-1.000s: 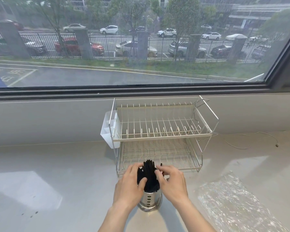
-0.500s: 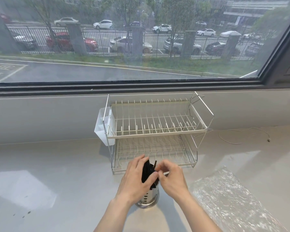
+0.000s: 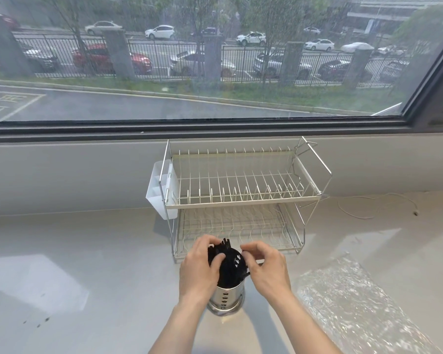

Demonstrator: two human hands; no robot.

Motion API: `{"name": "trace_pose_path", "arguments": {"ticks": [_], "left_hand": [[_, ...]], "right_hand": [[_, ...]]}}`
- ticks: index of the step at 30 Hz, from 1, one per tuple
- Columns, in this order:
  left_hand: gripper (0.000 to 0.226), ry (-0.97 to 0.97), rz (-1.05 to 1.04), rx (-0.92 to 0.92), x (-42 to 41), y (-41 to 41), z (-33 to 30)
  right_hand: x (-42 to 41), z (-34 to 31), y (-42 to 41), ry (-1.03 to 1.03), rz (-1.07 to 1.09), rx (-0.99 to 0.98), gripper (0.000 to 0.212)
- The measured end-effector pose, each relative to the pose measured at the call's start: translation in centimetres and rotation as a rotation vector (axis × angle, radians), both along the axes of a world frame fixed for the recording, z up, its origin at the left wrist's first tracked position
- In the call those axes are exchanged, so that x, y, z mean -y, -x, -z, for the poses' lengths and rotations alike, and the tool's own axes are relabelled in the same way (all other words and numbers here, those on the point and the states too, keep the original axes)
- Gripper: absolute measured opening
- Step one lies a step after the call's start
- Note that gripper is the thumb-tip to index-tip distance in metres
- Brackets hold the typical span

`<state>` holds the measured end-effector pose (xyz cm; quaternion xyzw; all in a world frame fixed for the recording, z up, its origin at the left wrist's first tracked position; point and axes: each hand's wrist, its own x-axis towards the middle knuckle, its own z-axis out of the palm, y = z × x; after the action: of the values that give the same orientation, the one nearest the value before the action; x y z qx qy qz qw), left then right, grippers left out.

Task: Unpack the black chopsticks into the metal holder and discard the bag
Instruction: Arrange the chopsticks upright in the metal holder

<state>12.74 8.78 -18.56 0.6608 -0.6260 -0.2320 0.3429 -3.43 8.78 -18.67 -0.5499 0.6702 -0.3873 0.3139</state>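
Black chopsticks (image 3: 228,264) now fan out in the metal holder (image 3: 225,297), no longer bunched. Left hand (image 3: 198,270) grips them; right hand (image 3: 265,269) pinches one. Bag (image 3: 356,302) awaits discarding.

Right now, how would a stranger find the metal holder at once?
Find the wire dish rack below the window. Directly in front of it, on the pale counter, stands the metal holder between two hands: the only shiny perforated cylinder, with black chopsticks sticking out.
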Motion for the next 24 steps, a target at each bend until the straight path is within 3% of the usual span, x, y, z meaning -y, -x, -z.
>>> {"name": "trace_pose_path", "arguments": {"ticks": [4,11,15,20,24], "left_hand": [[0.022,-0.015,-0.069,-0.05,0.4,-0.1,0.3],[0.003,0.074,-0.046,0.045,-0.1,-0.2,-0.2],[0.018,0.179,-0.028,0.096,-0.3,0.4,-1.5],[0.009,0.293,0.18,0.084,-0.2,5.2,-4.4],[0.004,0.147,0.311,-0.058,-0.9,11.7,-4.5]], "right_hand": [[-0.2,-0.2,0.2,-0.028,-0.05,0.025,0.015],[-0.3,0.1,1.0,-0.03,-0.02,0.117,0.011],[-0.7,0.8,3.9,-0.015,0.166,0.207,0.013],[-2.7,1.6,10.1,-0.053,0.352,0.093,0.013],[-5.0,2.3,17.0,-0.158,0.489,-0.028,0.008]]}}
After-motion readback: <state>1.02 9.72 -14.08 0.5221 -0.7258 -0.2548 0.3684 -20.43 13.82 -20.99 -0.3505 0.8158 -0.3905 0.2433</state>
